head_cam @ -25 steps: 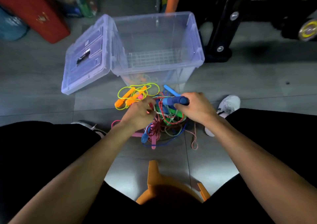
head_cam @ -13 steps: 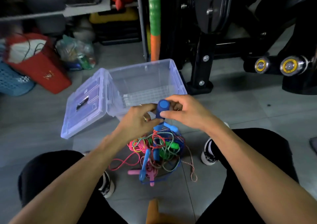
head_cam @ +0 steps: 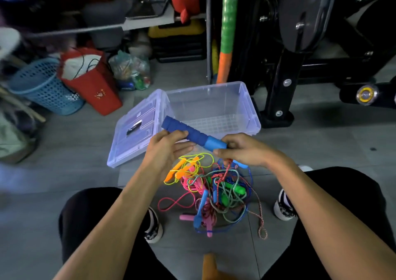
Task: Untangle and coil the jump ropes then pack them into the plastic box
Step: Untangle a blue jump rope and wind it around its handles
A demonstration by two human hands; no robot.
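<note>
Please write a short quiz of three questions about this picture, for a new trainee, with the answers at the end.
1. True or false: the plastic box already holds coiled ropes.
2. Which hand grips the light-blue end of the blue handle? A) left hand B) right hand C) neither
3. Fill in: the tangled ropes lie on the ____, between the person's shoes.

Key
1. False: its grid bottom shows bare, and the lid lies open on its left.
2. B: the left hand holds the dark ribbed part.
3. floor
</note>
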